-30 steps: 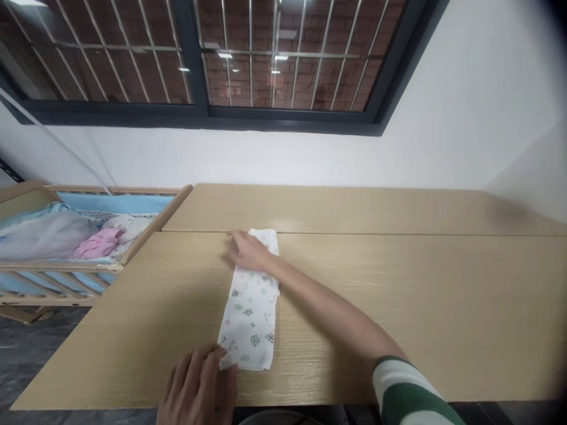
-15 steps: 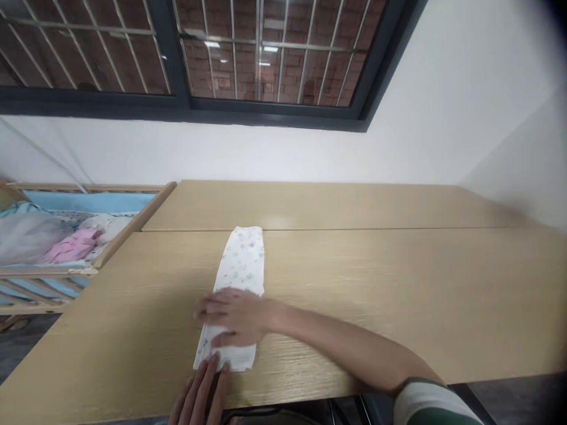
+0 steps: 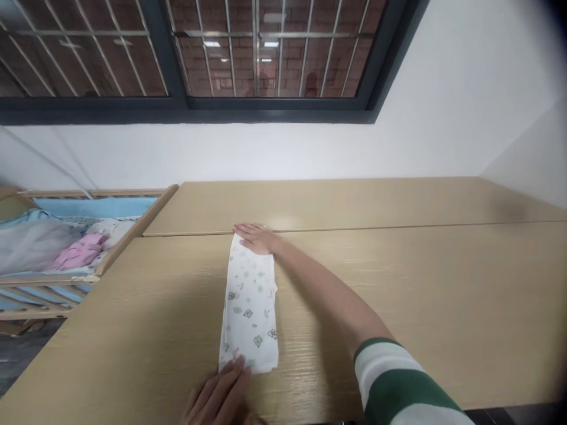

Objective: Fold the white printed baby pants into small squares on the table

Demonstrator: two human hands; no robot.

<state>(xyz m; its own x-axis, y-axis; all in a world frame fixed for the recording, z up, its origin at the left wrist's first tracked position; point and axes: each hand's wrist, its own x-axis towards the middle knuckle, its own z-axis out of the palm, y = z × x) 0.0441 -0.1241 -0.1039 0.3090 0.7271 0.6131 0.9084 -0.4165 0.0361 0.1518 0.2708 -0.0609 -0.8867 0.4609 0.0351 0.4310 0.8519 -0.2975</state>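
A white cloth (image 3: 251, 301) with small green and grey prints lies folded into a long narrow strip on the wooden table. My right hand (image 3: 256, 237) rests flat on its far end, fingers stretched out and pointing left. At the near end, my left hand (image 3: 221, 392) touches the cloth's edge with its fingertips, the fingers extended and lying close together. Part of the left hand is cut off by the bottom of the view.
The wooden table (image 3: 398, 295) has a seam running across it towards the back. To the left stands a wooden crib (image 3: 133, 236) with blue lining, a pink cloth (image 3: 82, 251) and bedding. Behind the table are a white wall (image 3: 266, 150) and a barred window (image 3: 274, 109).
My right hand has slid from the middle of the cloth to its far end. The left hand stays at the near end. The view has shifted slightly, and the cloth appears farther right.
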